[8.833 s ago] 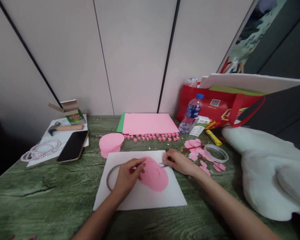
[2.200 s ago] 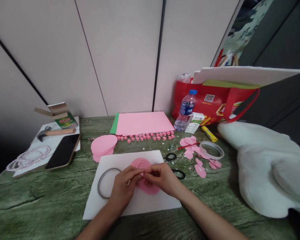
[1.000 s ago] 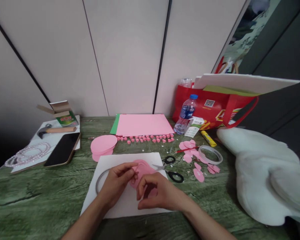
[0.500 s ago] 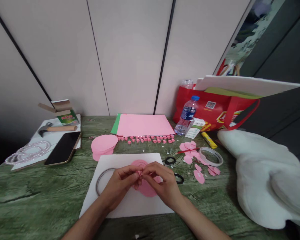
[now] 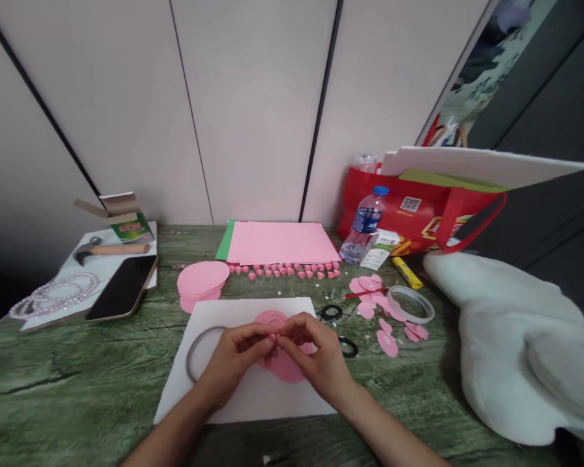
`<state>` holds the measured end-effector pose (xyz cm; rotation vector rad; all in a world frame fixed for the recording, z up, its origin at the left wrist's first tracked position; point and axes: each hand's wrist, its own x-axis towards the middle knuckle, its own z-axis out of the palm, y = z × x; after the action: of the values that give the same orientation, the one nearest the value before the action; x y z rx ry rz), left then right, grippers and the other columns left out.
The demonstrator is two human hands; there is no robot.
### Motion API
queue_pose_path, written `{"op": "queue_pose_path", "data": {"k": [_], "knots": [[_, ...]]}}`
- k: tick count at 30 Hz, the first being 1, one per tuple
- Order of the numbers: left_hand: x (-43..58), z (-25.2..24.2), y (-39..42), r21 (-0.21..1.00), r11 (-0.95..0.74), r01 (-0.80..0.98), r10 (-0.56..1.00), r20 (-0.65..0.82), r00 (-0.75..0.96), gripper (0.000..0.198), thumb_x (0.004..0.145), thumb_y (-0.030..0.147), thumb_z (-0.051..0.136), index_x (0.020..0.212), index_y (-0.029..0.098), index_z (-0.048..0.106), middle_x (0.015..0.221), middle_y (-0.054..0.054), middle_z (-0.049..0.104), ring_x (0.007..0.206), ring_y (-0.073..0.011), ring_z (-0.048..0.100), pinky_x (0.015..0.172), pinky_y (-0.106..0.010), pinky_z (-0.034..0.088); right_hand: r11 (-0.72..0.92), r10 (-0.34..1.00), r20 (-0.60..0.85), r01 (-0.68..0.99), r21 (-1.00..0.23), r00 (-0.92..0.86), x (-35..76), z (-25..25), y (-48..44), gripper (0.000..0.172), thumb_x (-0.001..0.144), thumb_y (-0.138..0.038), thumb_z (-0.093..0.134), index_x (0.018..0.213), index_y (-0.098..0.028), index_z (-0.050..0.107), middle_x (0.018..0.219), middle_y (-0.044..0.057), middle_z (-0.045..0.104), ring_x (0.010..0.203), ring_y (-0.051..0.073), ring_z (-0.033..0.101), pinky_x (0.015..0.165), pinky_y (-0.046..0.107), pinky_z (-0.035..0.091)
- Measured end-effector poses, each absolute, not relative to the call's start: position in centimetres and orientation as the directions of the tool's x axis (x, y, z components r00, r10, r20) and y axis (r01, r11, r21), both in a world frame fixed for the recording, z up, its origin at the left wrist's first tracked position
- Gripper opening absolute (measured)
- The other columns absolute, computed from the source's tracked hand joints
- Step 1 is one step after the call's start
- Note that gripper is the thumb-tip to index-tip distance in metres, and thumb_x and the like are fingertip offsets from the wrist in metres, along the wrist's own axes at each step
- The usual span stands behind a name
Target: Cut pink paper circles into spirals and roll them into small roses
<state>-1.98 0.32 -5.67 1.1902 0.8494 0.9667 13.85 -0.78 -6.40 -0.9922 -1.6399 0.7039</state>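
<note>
The small pink piece (image 5: 272,338) is between my fingertips, above the middle of the white board (image 5: 267,405); my fingers cover too much of it for me to tell its shape. My left hand (image 5: 236,357) grips it between thumb and fingers, and my right hand (image 5: 318,355) pinches it from the other side, so the two sets of fingertips nearly meet.

Under my hands, overlapping pink discs (image 5: 289,368) lie flat on the board. A metal ring (image 5: 189,359) rests near the board's left edge, partly behind my left hand. By its right edge, the black handles of the scissors (image 5: 355,348) show beyond my right hand.

Just off the board's far left corner sit pink ovals (image 5: 203,277), stacked. Past the board's far edge, little pink buds (image 5: 292,270) line up in front of pink sheets (image 5: 285,241), near the back edge of the desk (image 5: 78,389).

Toward the desk's right edge I see loose pink cutouts, a red pencil (image 5: 367,293) across them and a tape roll (image 5: 431,310). Near the left edge are a phone (image 5: 122,288), a hammer (image 5: 121,250) and looped beads (image 5: 53,297).
</note>
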Motion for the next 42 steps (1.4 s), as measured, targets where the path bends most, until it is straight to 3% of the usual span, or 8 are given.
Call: {"op": "queue_pose_path", "data": {"k": [7,17,25,30,36,42], "knots": [[-1.9,-5.7,0.3,0.981,0.108,-0.161,0.935,-0.046,0.352,0.021,0.071,0.021,0.064,0.091,0.015,0.067,0.062,0.000,0.063,0.058,-0.0095,0.052,0.057,-0.021,0.042,0.630,0.776,0.599,0.299,-0.717,-0.198,13.8,-6.2,-0.7,0.018,0.080,-0.015,0.052,0.093,-0.020,0.063,0.082,0.006,0.060,0.074,0.014,0.058,0.060,0.025,0.049],[-1.9,-5.5,0.2,0.986,0.136,-0.100,0.956,-0.104,0.275,0.018,0.067,0.022,0.067,0.084,0.014,0.070,0.067,-0.001,0.068,0.057,-0.0100,0.055,0.056,-0.020,0.044,0.656,0.752,0.607,0.381,-0.652,-0.257,13.8,-7.7,-0.6,0.020,0.078,-0.016,0.054,0.097,-0.021,0.061,0.083,0.005,0.057,0.072,0.015,0.058,0.060,0.025,0.050],[-1.8,-5.2,0.2,0.994,0.111,0.020,0.970,-0.113,0.216,0.015,0.063,0.023,0.067,0.073,0.014,0.072,0.056,-0.001,0.068,0.053,-0.0138,0.060,0.055,-0.023,0.048,0.641,0.765,0.580,0.424,-0.640,-0.280,13.6,-8.0,-0.7,0.020,0.081,-0.019,0.052,0.099,-0.022,0.059,0.081,0.005,0.058,0.070,0.015,0.058,0.059,0.024,0.050],[-1.8,-5.6,0.3,0.992,0.127,0.018,0.976,-0.128,0.178,0.022,0.062,0.023,0.068,0.082,0.013,0.070,0.060,-0.001,0.068,0.054,-0.0133,0.061,0.055,-0.023,0.049,0.623,0.781,0.549,0.433,-0.651,-0.299,13.6,-7.8,-0.7,0.016,0.082,-0.020,0.051,0.096,-0.021,0.058,0.082,0.006,0.059,0.071,0.015,0.057,0.060,0.025,0.050],[-2.1,-5.5,0.5,0.993,0.094,0.074,0.959,-0.110,0.261,0.021,0.066,0.027,0.065,0.081,0.012,0.068,0.067,-0.003,0.069,0.056,-0.0124,0.059,0.055,-0.022,0.048,0.570,0.821,0.510,0.405,-0.715,-0.255,13.6,-7.9,-0.4,0.013,0.079,-0.020,0.055,0.092,-0.020,0.057,0.078,0.004,0.059,0.068,0.014,0.058,0.059,0.024,0.049],[-2.2,-5.3,0.5,0.989,0.065,0.135,0.959,-0.099,0.265,0.019,0.068,0.030,0.062,0.074,0.012,0.067,0.060,-0.001,0.065,0.051,-0.0111,0.056,0.052,-0.022,0.046,0.563,0.827,0.496,0.396,-0.725,-0.267,13.4,-8.0,-0.5,0.015,0.079,-0.020,0.055,0.094,-0.019,0.059,0.082,0.005,0.059,0.068,0.014,0.058,0.056,0.023,0.049]]}}
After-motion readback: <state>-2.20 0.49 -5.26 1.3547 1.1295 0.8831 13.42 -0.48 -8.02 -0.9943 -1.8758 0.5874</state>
